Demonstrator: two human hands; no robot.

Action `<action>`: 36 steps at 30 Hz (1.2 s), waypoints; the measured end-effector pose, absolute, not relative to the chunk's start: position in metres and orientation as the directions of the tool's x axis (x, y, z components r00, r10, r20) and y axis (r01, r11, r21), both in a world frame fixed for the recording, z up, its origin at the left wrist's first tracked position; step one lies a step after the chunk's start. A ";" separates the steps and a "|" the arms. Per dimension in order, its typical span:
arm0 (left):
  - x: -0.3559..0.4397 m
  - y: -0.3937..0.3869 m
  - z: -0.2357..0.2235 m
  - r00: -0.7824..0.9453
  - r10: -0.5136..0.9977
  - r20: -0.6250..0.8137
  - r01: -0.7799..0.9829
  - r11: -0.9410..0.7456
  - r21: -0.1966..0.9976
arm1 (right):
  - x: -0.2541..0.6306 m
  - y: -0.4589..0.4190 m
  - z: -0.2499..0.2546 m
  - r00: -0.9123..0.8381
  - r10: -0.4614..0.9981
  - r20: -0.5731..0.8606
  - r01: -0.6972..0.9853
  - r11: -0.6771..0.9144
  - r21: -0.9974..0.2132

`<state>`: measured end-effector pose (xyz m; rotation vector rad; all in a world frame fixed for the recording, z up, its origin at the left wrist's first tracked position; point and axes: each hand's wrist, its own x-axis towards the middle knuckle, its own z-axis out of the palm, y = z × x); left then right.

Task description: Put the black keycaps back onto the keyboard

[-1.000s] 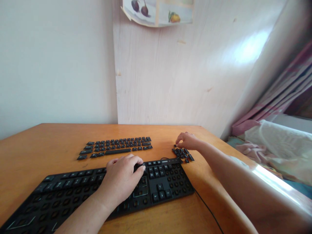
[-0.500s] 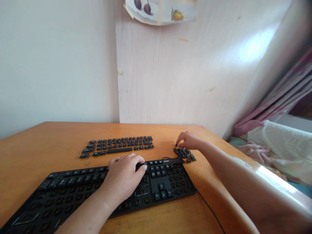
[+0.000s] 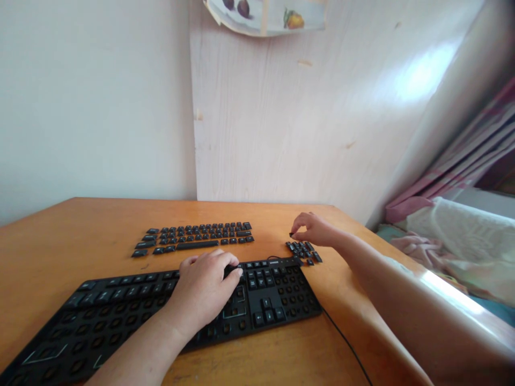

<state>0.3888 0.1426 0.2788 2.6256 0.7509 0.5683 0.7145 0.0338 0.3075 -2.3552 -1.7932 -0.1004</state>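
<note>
A black keyboard (image 3: 263, 305) lies across the front of the desk, many of its key positions bare, with some keys on its top rows and arrow block. My left hand (image 3: 209, 284) rests on it, fingers curled over the far edge and thumb on the near side. Beyond the keyboard's right end, my right hand (image 3: 311, 228) is closed in a pinch on a small black keycap (image 3: 292, 235). Just below those fingers lies a cluster of loose keycaps (image 3: 302, 250). Farther left, loose keycaps (image 3: 197, 245) are laid out in rows behind the keyboard.
The wooden desk (image 3: 108, 225) meets a wall and a pale board (image 3: 249, 134). A black cable (image 3: 346, 343) runs off the keyboard's right side toward the front. A painted paper (image 3: 277, 21) hangs above. To the right are bedding (image 3: 462, 230) and a pink curtain (image 3: 438, 177).
My right hand still pinches the keycap, which now sits turned a little between the fingertips. My left hand stays on the keyboard. The view has tilted slightly.
</note>
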 end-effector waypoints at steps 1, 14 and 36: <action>0.389 0.143 0.279 0.778 0.562 0.281 0.423 -0.799 0.429 | 0.708 0.029 0.311 0.243 0.956 0.166 0.967 -0.227 -0.112; 0.389 0.143 0.278 0.781 0.557 0.284 0.422 -0.805 0.417 | 0.631 -0.021 0.312 0.027 0.986 0.162 0.988 -0.002 -0.152; 0.389 0.144 0.277 0.785 0.551 0.283 0.420 -0.809 0.412 | 0.625 -0.014 0.313 -0.040 0.993 0.110 0.991 0.054 -0.123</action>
